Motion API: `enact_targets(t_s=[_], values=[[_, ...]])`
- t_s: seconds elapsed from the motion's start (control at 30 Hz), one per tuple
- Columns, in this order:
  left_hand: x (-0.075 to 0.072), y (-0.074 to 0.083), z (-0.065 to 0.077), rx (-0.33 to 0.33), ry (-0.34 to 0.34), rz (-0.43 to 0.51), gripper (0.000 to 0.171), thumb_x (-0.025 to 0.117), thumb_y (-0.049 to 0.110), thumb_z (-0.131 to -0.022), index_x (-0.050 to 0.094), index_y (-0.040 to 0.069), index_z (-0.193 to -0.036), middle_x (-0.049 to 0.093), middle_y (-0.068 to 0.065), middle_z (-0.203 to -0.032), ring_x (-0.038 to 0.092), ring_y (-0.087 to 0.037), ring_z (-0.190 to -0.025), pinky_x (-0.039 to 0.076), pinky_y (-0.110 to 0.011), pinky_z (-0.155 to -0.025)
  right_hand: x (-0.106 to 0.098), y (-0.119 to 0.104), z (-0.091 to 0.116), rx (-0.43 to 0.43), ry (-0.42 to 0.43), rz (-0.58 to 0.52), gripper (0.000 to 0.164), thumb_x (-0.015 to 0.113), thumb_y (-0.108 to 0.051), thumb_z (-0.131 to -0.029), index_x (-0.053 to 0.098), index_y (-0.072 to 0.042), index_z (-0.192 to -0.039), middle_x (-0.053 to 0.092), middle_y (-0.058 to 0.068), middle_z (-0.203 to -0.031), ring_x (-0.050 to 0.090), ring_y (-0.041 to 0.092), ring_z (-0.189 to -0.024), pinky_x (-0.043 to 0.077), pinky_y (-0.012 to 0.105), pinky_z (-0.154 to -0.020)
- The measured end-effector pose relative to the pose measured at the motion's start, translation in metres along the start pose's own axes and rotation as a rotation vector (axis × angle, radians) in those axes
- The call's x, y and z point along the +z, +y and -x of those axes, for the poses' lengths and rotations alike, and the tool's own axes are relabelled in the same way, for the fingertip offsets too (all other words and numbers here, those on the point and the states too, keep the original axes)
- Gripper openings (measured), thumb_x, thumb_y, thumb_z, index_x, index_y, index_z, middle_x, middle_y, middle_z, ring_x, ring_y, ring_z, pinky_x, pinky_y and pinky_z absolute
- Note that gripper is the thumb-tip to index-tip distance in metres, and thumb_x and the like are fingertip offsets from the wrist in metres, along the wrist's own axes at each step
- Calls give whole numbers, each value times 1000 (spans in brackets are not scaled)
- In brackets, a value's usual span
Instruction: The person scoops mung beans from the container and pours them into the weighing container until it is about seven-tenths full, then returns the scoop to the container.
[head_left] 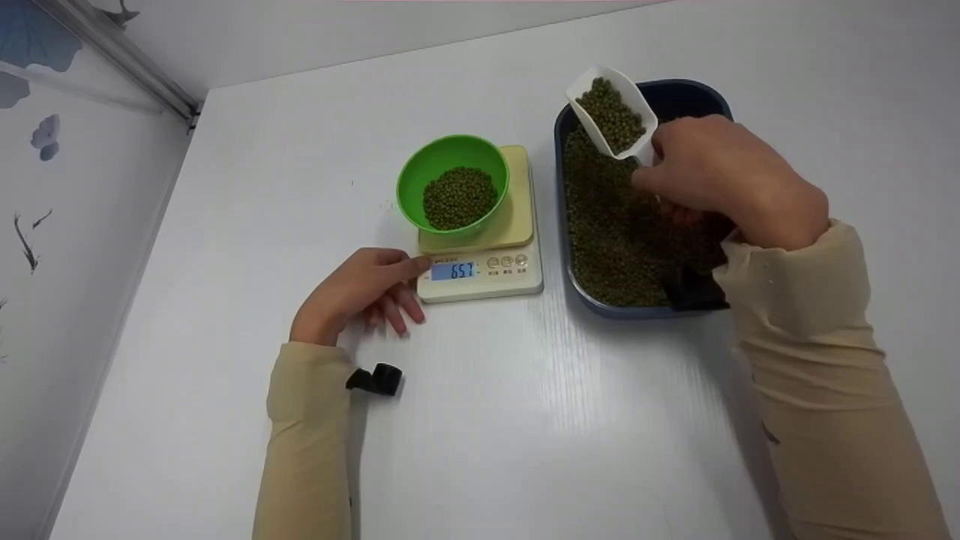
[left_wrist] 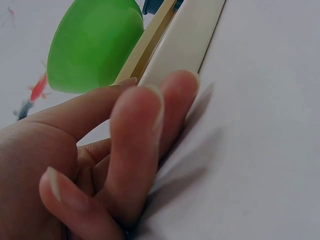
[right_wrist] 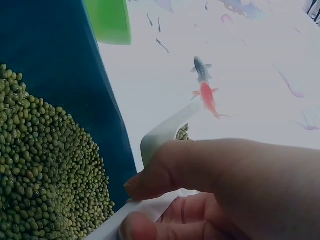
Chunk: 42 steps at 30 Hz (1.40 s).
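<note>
My right hand (head_left: pixel 712 161) grips the handle of a white scoop (head_left: pixel 632 96), thumb along it. Mung beans (head_left: pixel 611 116) fill part of the scoop, which is over the back left rim of a dark blue tub (head_left: pixel 564 225). More beans (right_wrist: pixel 45 170) cover the tub's bottom. My left hand (head_left: pixel 367 283) rests at the left front corner of a kitchen scale (head_left: pixel 480 289), thumb beside the display and the other fingers loosely spread near the table. On the scale's yellow platform (head_left: pixel 517 202) sits a green bowl (head_left: pixel 420 176), tilted, with a heap of beans (head_left: pixel 459 199). The lit display (head_left: pixel 453 271) reads about 65.7.
The scale stands left of the tub with a narrow gap between them on the white table (head_left: pixel 480 420). A black strap (head_left: pixel 379 379) sticks out from the left sleeve (head_left: pixel 307 420). A wall (head_left: pixel 82 187) with painted decorations borders the table's left side.
</note>
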<state>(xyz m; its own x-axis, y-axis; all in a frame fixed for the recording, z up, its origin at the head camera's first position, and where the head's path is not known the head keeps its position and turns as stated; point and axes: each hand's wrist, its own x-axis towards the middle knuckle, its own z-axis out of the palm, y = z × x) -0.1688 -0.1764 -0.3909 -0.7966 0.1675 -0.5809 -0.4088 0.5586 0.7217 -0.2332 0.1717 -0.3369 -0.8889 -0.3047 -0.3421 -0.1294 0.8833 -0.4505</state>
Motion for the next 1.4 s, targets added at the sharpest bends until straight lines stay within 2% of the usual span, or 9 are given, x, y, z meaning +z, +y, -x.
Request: enact_targets(t_s=[0.13, 0.37, 0.57, 0.7, 0.8, 0.93, 1.13, 1.4], values=[[1, 3, 2, -3, 5, -10, 37, 53, 38, -88, 58, 1, -88, 66, -18, -73, 63, -30, -56, 41, -23, -40, 0, 0, 1, 0, 11, 11, 25, 45, -26, -85, 55, -3, -85, 61, 10, -68, 58, 20, -52, 45, 34, -48], [2, 2, 1, -8, 2, -13, 37, 53, 39, -88, 59, 3, -90, 66, -17, -73, 63, -29, -56, 41, -24, -40, -1, 0, 1, -42, 87, 69, 28, 47, -30, -84, 56, -5, -77, 58, 8, -62, 53, 20, -48, 41, 33, -45], [3, 3, 0, -18, 2, -12, 38, 53, 40, -88, 58, 3, -91, 66, -17, -74, 63, -29, -55, 42, -24, -40, -3, 1, 3, -51, 127, 111, 28, 48, -33, -83, 57, -7, -78, 57, 7, -63, 52, 20, -49, 39, 33, -46], [2, -2, -6, -16, 2, -7, 40, 54, 43, -86, 58, 3, -90, 66, -17, -73, 63, -29, -55, 41, -24, -39, -4, 1, 3, -65, 183, 138, 28, 48, -33, -83, 57, -7, -80, 55, 7, -66, 49, 22, -53, 35, 34, -47], [0, -12, -14, -6, 10, 1, 46, 56, 48, -83, 57, 3, -88, 66, -17, -73, 63, -30, -55, 40, -24, -38, -5, 1, 4, -86, 233, 154, 26, 47, -32, -83, 56, -7, -79, 52, 8, -65, 44, 23, -56, 32, 34, -48], [-2, -23, -23, 2, 16, 11, 54, 58, 56, -78, 57, 3, -88, 66, -17, -73, 63, -32, -55, 40, -25, -37, -4, -2, 3, -110, 258, 169, 25, 48, -31, -83, 56, -8, -76, 49, 7, -63, 42, 24, -57, 30, 34, -49], [-3, -26, -22, 5, 19, 14, 57, 58, 58, -75, 57, 3, -89, 66, -17, -73, 63, -33, -56, 40, -25, -37, -3, -7, 1, -134, 272, 177, 23, 48, -28, -80, 54, -9, -68, 47, 6, -59, 40, 23, -56, 30, 33, -48], [1, -25, -22, -1, 25, 27, 55, 58, 57, -76, 58, 3, -90, 66, -17, -73, 63, -33, -56, 40, -26, -37, -2, -10, 1, -175, 307, 175, 20, 48, -25, -79, 51, -9, -66, 43, 5, -55, 37, 22, -52, 28, 31, -47]])
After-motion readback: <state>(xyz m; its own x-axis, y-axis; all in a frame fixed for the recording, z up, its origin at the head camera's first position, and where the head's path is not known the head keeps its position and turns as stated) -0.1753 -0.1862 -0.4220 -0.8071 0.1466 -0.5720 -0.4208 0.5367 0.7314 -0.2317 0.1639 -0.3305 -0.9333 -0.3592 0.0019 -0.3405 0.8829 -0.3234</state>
